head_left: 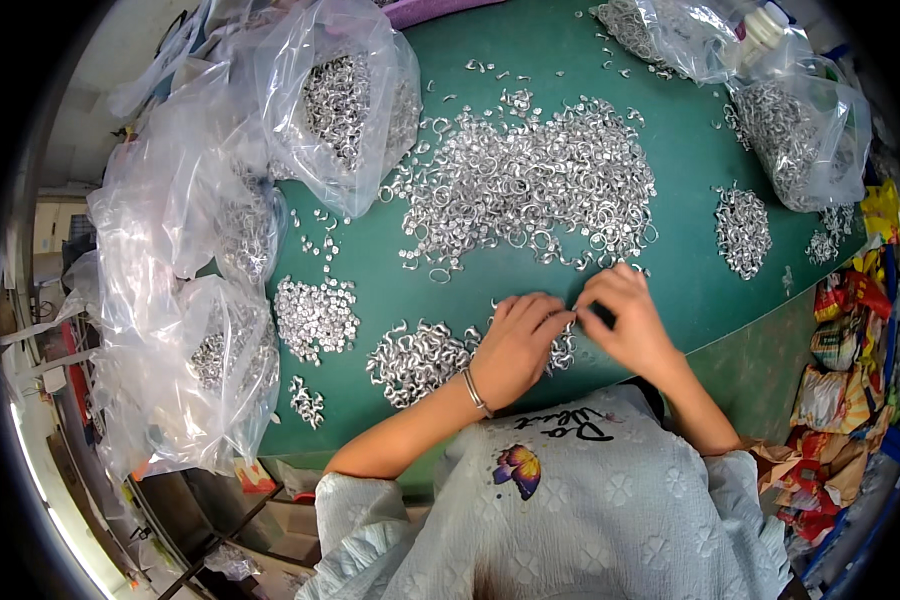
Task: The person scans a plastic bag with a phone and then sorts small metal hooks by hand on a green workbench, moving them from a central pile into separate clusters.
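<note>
On the green table [690, 290], my left hand [515, 345] rests over small silver metal pieces, its fingers bent together and a bangle on the wrist. My right hand [622, 318] meets it fingertip to fingertip, thumb and forefinger pinched. Whatever sits between the fingertips is too small to name. Beside the left hand lies a heap of curved silver metal pieces [415, 362], and a few more such pieces [562, 352] show under the fingers. Just beyond both hands spreads a wide pile of silver rings and hooked pieces [530, 185].
Clear plastic bags [270, 130] of metal pieces crowd the left side. More bags [805, 140] stand at the far right, near a small heap [742, 232]. A round-piece heap [315, 318] and a tiny heap [306, 402] lie left. Colourful packages [840, 340] fill the right beyond the table edge.
</note>
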